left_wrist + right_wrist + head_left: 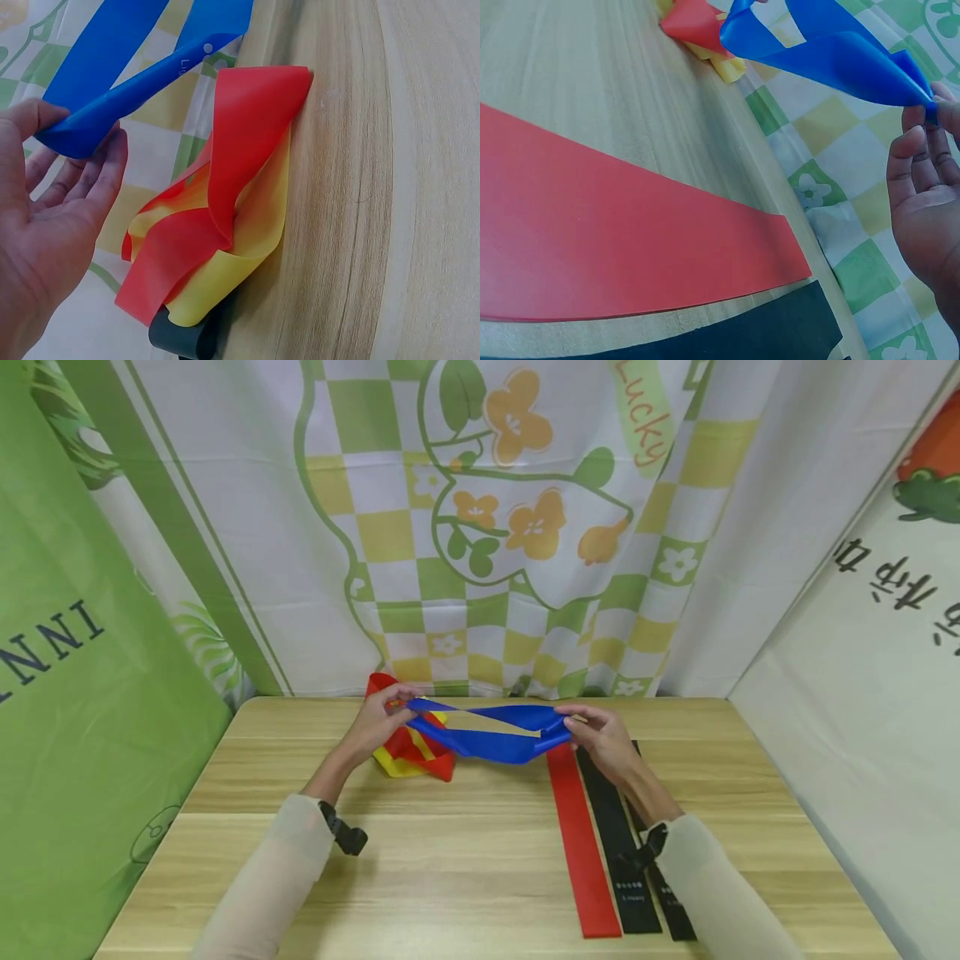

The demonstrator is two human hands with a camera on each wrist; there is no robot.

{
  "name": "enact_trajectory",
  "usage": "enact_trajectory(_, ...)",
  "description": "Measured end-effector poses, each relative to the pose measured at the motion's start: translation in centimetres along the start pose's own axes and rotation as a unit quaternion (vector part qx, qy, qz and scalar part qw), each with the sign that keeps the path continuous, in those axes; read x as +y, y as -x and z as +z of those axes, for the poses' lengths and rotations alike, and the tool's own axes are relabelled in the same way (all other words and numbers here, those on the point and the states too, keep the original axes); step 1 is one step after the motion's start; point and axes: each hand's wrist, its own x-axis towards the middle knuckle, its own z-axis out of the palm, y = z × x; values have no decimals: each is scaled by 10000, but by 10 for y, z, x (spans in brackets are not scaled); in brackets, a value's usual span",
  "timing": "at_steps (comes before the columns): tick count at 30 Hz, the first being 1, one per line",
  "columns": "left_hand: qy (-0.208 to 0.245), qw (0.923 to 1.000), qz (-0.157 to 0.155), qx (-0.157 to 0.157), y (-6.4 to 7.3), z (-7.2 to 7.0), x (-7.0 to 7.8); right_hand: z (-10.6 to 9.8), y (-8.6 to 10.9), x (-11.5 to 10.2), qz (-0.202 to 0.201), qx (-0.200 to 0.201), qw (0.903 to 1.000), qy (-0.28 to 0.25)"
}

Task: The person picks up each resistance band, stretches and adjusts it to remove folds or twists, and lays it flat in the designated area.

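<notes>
A blue resistance band [495,745], a wide flat loop, is held up above the far part of the table between both hands. My left hand [380,718] pinches its left end between thumb and fingers, as the left wrist view also shows. The right end is pinched by my right hand [606,743]. Between them the loop hangs partly folded and twisted. Below and behind the left hand lies a crumpled pile of red band [255,127] and yellow band [225,277], with a dark band [184,334] at its edge in the left wrist view.
A red band [581,852] lies flat on the wooden table [435,877], right of the middle. Alongside it is a black band [626,860], and another black band [675,914] lies partly under the right forearm. A patterned curtain [480,635] hangs behind the far table edge.
</notes>
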Motion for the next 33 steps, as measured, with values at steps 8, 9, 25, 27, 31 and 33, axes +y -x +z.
enact_trajectory(8,122,9989,183,-403,3,-1,3,-2,2,-6,172,404,9967,687)
enact_trajectory(9,88,9989,200,-415,4,-1,4,-2,2,-6,193,492,9956,771)
enact_trajectory(25,-300,9958,87,-857,11,-1,12,-5,3,-7,-92,916,9942,562)
enact_trajectory(27,-201,9959,43,-882,11,1,12,-5,3,-8,-140,906,9946,492)
enact_trajectory(31,3,9965,-131,-821,10,3,10,-4,3,-9,-201,907,9948,421)
enact_trajectory(33,7,9972,-205,-720,10,3,11,-4,3,-10,-217,897,9950,381)
